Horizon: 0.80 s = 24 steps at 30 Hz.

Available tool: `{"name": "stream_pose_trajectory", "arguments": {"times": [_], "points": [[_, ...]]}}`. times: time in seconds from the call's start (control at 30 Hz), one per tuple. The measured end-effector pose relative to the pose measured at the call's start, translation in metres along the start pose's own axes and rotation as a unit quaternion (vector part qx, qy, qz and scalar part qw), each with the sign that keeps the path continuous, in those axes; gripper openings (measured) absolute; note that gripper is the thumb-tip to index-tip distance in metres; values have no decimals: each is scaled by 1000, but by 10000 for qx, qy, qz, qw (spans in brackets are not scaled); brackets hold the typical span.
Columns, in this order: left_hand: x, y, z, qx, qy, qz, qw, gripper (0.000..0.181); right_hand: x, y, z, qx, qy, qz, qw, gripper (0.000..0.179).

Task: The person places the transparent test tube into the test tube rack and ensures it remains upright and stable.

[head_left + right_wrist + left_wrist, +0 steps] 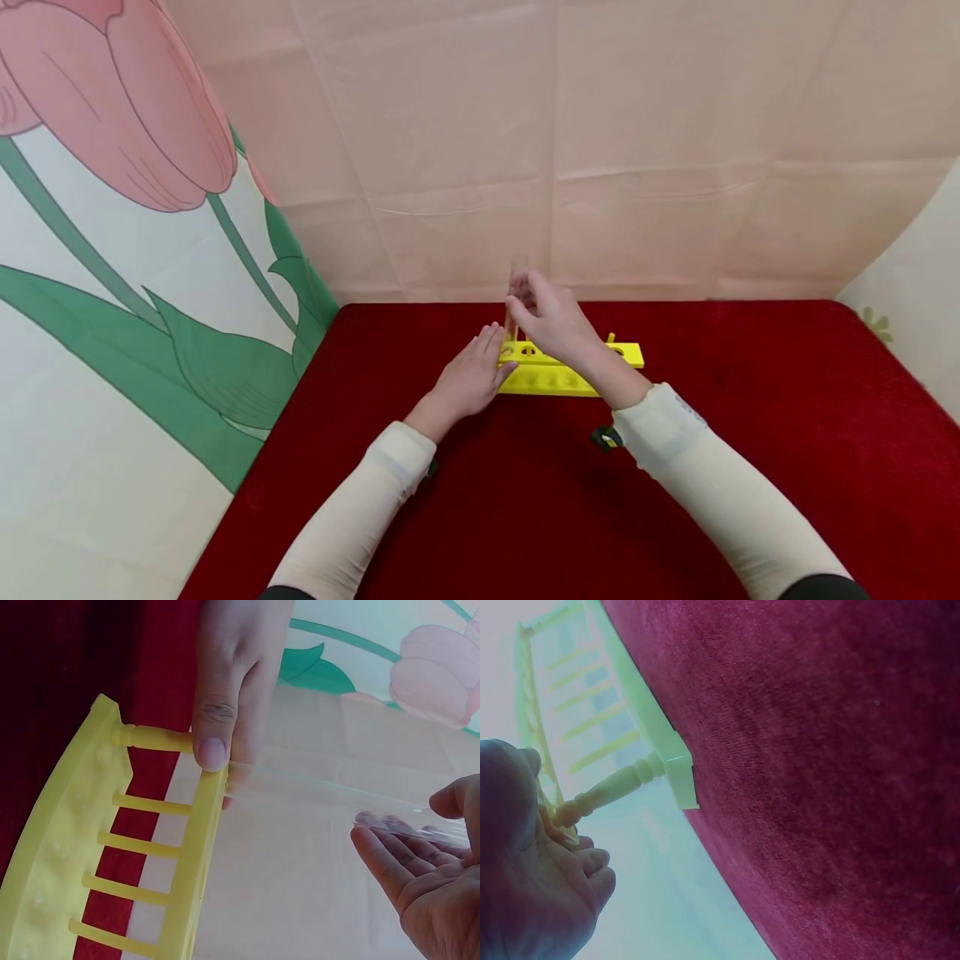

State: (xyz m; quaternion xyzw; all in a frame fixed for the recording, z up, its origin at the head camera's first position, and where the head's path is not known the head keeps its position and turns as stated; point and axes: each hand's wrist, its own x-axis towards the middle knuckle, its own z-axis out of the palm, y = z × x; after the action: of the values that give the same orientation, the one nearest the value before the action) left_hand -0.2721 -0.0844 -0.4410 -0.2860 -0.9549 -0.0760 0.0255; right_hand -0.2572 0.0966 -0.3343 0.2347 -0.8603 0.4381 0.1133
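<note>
A yellow test tube rack (551, 382) stands on the red cloth. My left hand (468, 379) grips its left end; in the right wrist view the thumb (212, 735) presses on the top bar. A clear test tube (518, 265) rises upright from the leftmost hole, its lower part inside the rack's top bar. Around the tube's upper part is my right hand (562, 325), with fingers fairly straight behind the glass and thumb apart from them. Whether the thumb touches the tube is hard to tell. The left wrist view shows the rack's end post (615, 787) beside the left hand.
Red cloth (510, 500) covers the table. A pale pink backdrop (675, 208) hangs behind it, with a tulip-print sheet (112, 333) on the left. A small dark strap piece (606, 438) shows beneath the right sleeve. Several yellow pegs (139, 844) line the rack.
</note>
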Motion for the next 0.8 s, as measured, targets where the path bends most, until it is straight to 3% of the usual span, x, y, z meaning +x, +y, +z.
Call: {"name": "stream_pose_trajectory", "arguments": {"times": [0.47, 0.8], "points": [[0, 3, -2, -3, -95, -66, 9999, 75, 0, 4, 4, -53, -9, -105, 9999, 15], [-1, 4, -3, -45, -107, -48, 9999, 75, 0, 6, 7, -6, -186, 128, 9997, 22]]}}
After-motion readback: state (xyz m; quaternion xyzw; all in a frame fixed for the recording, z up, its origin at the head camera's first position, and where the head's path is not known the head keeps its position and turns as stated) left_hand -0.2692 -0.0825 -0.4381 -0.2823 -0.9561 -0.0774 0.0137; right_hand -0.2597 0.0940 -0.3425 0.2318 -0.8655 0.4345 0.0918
